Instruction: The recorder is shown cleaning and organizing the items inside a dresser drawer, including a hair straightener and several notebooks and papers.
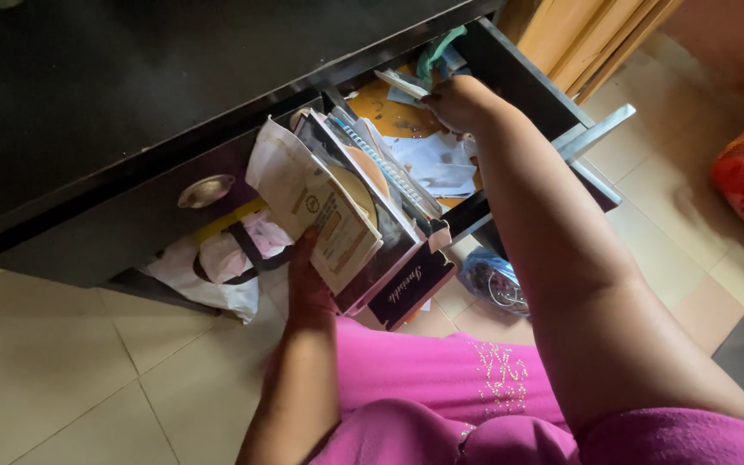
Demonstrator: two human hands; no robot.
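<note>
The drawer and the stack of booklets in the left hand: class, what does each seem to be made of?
Drawer: probably dark laminated board, smooth with a dull sheen, on a metal runner.
Stack of booklets: paper and card, with creased edges; one has a wire spiral spine.
Left hand props the stack.

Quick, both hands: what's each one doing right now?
Left hand: closed around a stack of books and papers, held against the drawer front.
Right hand: inside the drawer, pinching a small paper slip.
</note>
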